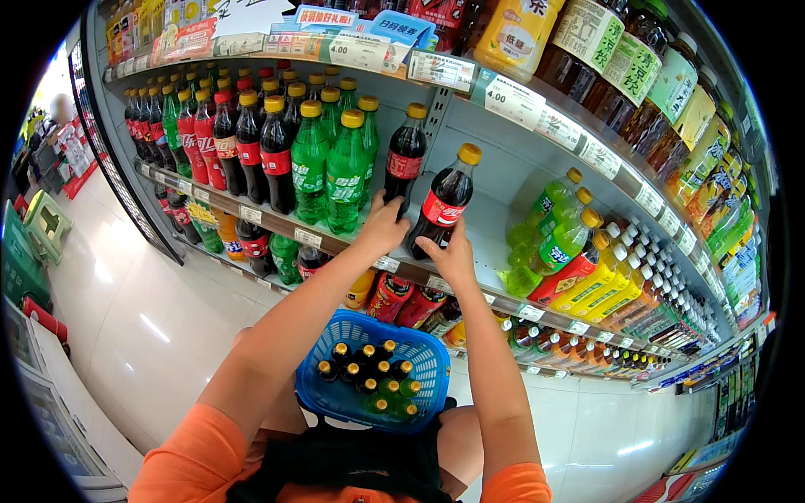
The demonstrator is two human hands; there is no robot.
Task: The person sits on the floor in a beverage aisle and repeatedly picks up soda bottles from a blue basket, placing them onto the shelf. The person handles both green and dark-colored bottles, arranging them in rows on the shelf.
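Observation:
My left hand (pixel 382 221) has its fingers around the lower part of a dark cola bottle (pixel 405 160) with a yellow cap and red label, upright at the shelf's front. Just right of it, my right hand (pixel 450 253) grips the bottom of a second cola bottle (pixel 448 198), which tilts slightly. Whether either base touches the shelf board is hard to tell. Left of my hands stand green soda bottles (pixel 345 176). Below my forearms, in front of my body, sits a blue plastic basket (pixel 436 361) holding several dark bottles (pixel 365 356) and green bottles (pixel 390 390) with yellow caps.
Several cola bottles (pixel 275 157) line the shelf further left. Light-green soda bottles (pixel 560 242) lean at the right beside yellow drink cartons (pixel 607 283). A price-tag rail (pixel 503 104) juts out above my hands. Lower shelves hold more bottles (pixel 390 295). A green stool (pixel 47 223) stands far left.

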